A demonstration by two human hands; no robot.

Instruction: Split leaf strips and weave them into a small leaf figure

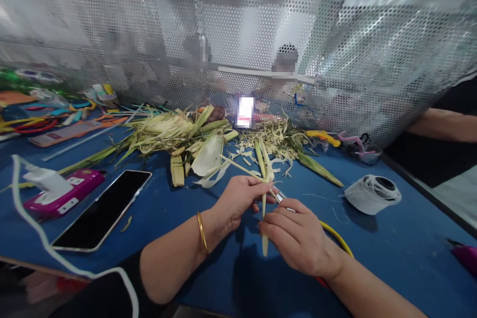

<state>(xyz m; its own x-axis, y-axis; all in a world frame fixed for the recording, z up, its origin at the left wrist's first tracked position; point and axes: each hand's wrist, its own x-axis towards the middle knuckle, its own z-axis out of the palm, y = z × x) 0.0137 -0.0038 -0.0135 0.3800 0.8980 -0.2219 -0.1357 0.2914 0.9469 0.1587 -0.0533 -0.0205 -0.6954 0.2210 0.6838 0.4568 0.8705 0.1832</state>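
Head view: Two bare hands work above a blue tabletop (223, 288). The left hand (236, 198) pinches a small bundle of pale yellow-green, flat plant-husk strips (267, 175) between thumb and fingers, right where the strips cross. One end hangs below the pinch; others fan out above. The right hand (301, 238) is curled around a slim silver metal tool (279, 198), mostly hidden, its fingers beside the hanging end; whether they also press on it, I cannot tell. Beyond the hands lie a heap of green and cream husks (167, 131) and a scatter of short, pale shreds (278, 140). A white spool of thread (372, 196) sits to the right, a black-screened phone (102, 211) to the left.

The step in hand appears to be shaping or securing the crossing. The next move seems to call for a firm left pinch there, with the metal tip kept clear of the fingertips.
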